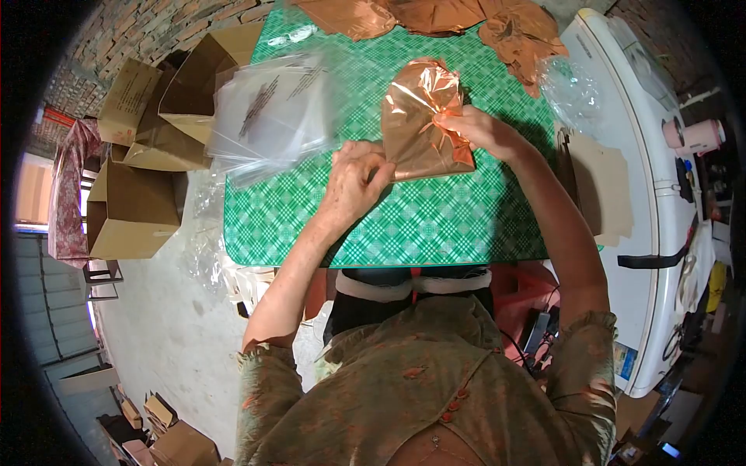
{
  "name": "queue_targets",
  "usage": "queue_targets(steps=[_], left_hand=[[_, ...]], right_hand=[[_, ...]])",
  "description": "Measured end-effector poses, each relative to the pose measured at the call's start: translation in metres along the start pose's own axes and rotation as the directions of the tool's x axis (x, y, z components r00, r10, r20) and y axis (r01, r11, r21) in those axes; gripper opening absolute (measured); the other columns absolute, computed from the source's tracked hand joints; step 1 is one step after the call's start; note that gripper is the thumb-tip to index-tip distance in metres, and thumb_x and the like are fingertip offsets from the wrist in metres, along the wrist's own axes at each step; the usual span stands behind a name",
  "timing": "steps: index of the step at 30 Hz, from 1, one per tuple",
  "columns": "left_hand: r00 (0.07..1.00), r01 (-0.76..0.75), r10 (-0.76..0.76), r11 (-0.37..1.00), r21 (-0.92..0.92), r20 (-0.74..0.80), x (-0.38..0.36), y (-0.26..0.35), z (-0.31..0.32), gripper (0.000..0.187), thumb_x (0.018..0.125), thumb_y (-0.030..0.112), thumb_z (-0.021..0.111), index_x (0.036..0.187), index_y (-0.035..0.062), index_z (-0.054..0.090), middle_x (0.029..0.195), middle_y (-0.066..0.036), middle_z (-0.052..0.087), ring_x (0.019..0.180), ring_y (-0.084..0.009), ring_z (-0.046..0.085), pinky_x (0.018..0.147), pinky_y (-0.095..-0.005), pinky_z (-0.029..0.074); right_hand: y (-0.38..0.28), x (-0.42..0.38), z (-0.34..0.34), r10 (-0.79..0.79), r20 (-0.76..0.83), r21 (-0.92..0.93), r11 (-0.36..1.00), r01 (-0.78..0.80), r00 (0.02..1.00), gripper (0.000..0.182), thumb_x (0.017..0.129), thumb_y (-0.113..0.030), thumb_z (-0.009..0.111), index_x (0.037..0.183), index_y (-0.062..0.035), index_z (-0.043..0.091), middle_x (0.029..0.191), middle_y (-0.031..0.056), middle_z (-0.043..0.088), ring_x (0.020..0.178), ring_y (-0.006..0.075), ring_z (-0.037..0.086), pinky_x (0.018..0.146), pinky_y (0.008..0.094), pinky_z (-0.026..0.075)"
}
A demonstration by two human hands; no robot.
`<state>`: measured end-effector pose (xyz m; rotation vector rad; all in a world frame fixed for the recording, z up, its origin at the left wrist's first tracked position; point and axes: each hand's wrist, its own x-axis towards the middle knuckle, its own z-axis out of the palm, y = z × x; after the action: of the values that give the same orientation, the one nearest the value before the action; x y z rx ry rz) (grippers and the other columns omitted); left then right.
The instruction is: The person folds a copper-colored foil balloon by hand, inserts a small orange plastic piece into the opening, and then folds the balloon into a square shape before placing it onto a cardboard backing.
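A shiny copper-coloured foil bag lies on the green checked tabletop. At its gathered right side, my right hand pinches a crumpled fold of the foil. My left hand is at the bag's lower left corner, thumb and forefinger closed together on its edge. Left of the bag lies a stack of clear plastic bags with dark printing. More copper foil pieces are spread along the far edge of the table.
Open cardboard boxes stand at the left. A clear crumpled plastic bag and flat cardboard pieces are at the table's right side, beside a long white appliance. Brick wall rises behind.
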<state>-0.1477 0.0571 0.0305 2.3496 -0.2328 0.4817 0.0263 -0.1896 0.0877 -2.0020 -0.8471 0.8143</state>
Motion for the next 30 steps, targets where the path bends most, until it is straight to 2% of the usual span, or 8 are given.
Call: queue_targets(steps=[1, 4, 7, 11, 16, 19, 25, 30], left_hand=[[1.0, -0.007, 0.007, 1.0, 0.004, -0.009, 0.0, -0.002, 0.002, 0.019, 0.095, 0.018, 0.074, 0.087, 0.0011, 0.075, 0.108, -0.013, 0.073, 0.106, -0.0316, 0.063, 0.095, -0.0441, 0.048], [1.0, 0.01, -0.01, 1.0, 0.026, -0.01, 0.001, -0.003, 0.005, 0.018, 0.095, 0.017, 0.073, 0.089, 0.0001, 0.074, 0.106, -0.013, 0.071, 0.105, -0.0325, 0.062, 0.096, -0.0447, 0.047], [1.0, 0.023, -0.023, 0.999, 0.032, -0.012, 0.001, -0.003, 0.008, 0.018, 0.095, 0.017, 0.073, 0.089, 0.0001, 0.074, 0.105, -0.013, 0.07, 0.105, -0.0324, 0.061, 0.097, -0.045, 0.047], [0.998, 0.048, -0.047, 0.999, 0.016, -0.045, 0.0, -0.002, 0.009, 0.019, 0.094, 0.019, 0.075, 0.09, 0.0009, 0.074, 0.108, -0.014, 0.069, 0.105, -0.0322, 0.06, 0.094, -0.045, 0.047], [0.993, 0.074, -0.071, 0.997, 0.026, -0.089, -0.008, 0.008, 0.0, 0.017, 0.088, 0.021, 0.08, 0.084, 0.0058, 0.073, 0.108, -0.006, 0.067, 0.103, -0.0298, 0.056, 0.091, -0.0427, 0.04], [0.995, 0.084, -0.08, 0.995, 0.059, -0.067, -0.013, 0.008, -0.003, 0.016, 0.087, 0.022, 0.081, 0.086, 0.0074, 0.075, 0.108, -0.005, 0.066, 0.105, -0.028, 0.055, 0.091, -0.0415, 0.038], [0.995, 0.087, -0.083, 0.991, 0.099, -0.048, -0.013, 0.006, -0.002, 0.017, 0.09, 0.023, 0.08, 0.092, 0.0066, 0.077, 0.104, -0.006, 0.064, 0.102, -0.0281, 0.055, 0.09, -0.0417, 0.039], [0.994, 0.097, -0.09, 0.986, 0.138, -0.057, -0.012, 0.004, 0.004, 0.015, 0.091, 0.021, 0.079, 0.091, 0.0064, 0.076, 0.102, -0.007, 0.064, 0.101, -0.0287, 0.056, 0.089, -0.0419, 0.039]], right_hand=[[-0.008, -0.002, 0.001, 0.055, 0.002, -0.016, 0.998, -0.055, 0.998, 0.046, 0.109, -0.033, 0.058, 0.134, 0.0048, 0.066, 0.126, 0.01, 0.067, 0.111, 0.0152, 0.064, 0.093, 0.0297, 0.053], [0.021, 0.02, 0.007, 0.051, 0.04, 0.234, 0.971, -0.059, 0.998, 0.044, 0.11, -0.034, 0.056, 0.129, 0.0048, 0.066, 0.12, 0.0064, 0.069, 0.106, 0.0121, 0.064, 0.091, 0.0296, 0.053], [0.029, 0.023, 0.011, 0.046, 0.009, 0.296, 0.954, -0.047, 0.999, 0.042, 0.111, -0.033, 0.055, 0.128, 0.0036, 0.065, 0.117, 0.0036, 0.071, 0.105, 0.0094, 0.064, 0.092, 0.0288, 0.053], [0.039, 0.029, 0.011, 0.05, 0.019, 0.267, 0.962, -0.053, 0.999, 0.042, 0.111, -0.032, 0.054, 0.132, 0.0028, 0.063, 0.119, 0.0036, 0.071, 0.108, 0.0094, 0.064, 0.093, 0.029, 0.053], [0.047, 0.033, 0.013, 0.048, 0.005, 0.322, 0.945, -0.047, 0.999, 0.041, 0.112, -0.031, 0.055, 0.136, 0.0025, 0.06, 0.121, 0.0039, 0.07, 0.109, 0.01, 0.064, 0.094, 0.0298, 0.054], [0.043, 0.031, 0.024, 0.006, -0.123, 0.329, 0.944, 0.035, 0.992, 0.042, 0.107, -0.041, 0.056, 0.119, -0.0025, 0.068, 0.097, 0.0029, 0.073, 0.085, 0.011, 0.07, 0.069, 0.0298, 0.06], [0.052, 0.035, 0.019, 0.01, -0.113, 0.227, 0.974, 0.016, 0.994, 0.038, 0.108, -0.04, 0.055, 0.108, -0.0038, 0.067, 0.088, -0.0021, 0.067, 0.075, 0.008, 0.061, 0.064, 0.0275, 0.05], [0.04, 0.031, 0.024, 0.006, -0.137, 0.271, 0.962, 0.032, 0.991, 0.039, 0.108, -0.039, 0.055, 0.109, -0.0017, 0.068, 0.089, -0.0014, 0.068, 0.078, 0.0094, 0.062, 0.067, 0.0293, 0.051]])
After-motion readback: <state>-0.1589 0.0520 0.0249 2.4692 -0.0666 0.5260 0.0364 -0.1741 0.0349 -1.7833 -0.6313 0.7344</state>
